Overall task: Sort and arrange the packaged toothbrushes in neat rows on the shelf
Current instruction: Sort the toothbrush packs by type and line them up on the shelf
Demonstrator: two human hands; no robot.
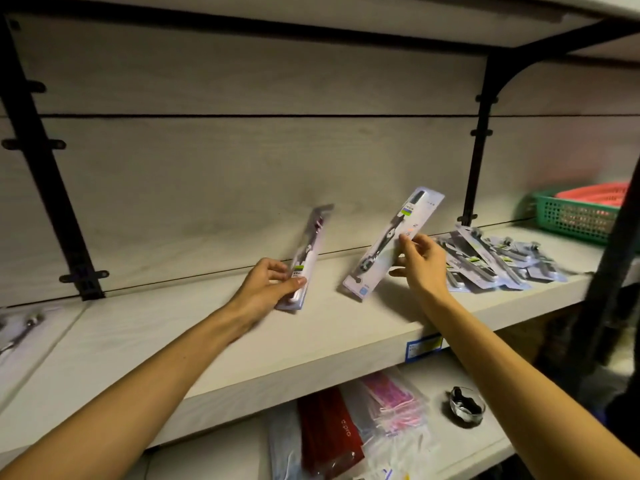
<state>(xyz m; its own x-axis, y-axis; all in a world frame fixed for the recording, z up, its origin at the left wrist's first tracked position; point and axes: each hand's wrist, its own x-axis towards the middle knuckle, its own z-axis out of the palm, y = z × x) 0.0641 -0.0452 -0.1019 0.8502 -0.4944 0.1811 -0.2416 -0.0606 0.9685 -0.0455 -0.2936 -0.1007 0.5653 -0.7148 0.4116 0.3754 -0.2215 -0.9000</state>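
Head view: pale wood-grain shelf (207,327) w/ black metal brackets, seen from slightly above.

Left hand (266,285) curled round the lower end of a narrow pale toothbrush pack w/ a dark brush inside (306,258); thumb on the front near the green label, fingers behind. Pack tilted, top leaning toward the back panel, blurred; lower end at or just above the shelf board, cannot tell if touching.

Right hand (420,261) pinching a wider pale blue toothbrush blister pack (391,242) approx. at mid-length, thumb and fingertips on its right edge. Pack held slanted, upper end up-right, lower corner near the shelf board; contact not clear.

Loose heap of similar toothbrush packs (495,261) lying flat and overlapping on the same shelf, just right of the right hand.

Far right on the shelf: green plastic mesh basket (575,220) w/ red-pink items inside, blurred. Far left: part of another brush pack (20,330), blurred.

Lower shelf: dark red flat packets (329,434), clear bags w/ pink-white contents (398,414), small round dark object in clear wrap (464,407). Blue-white label (424,348) on the front edge of the upper board.
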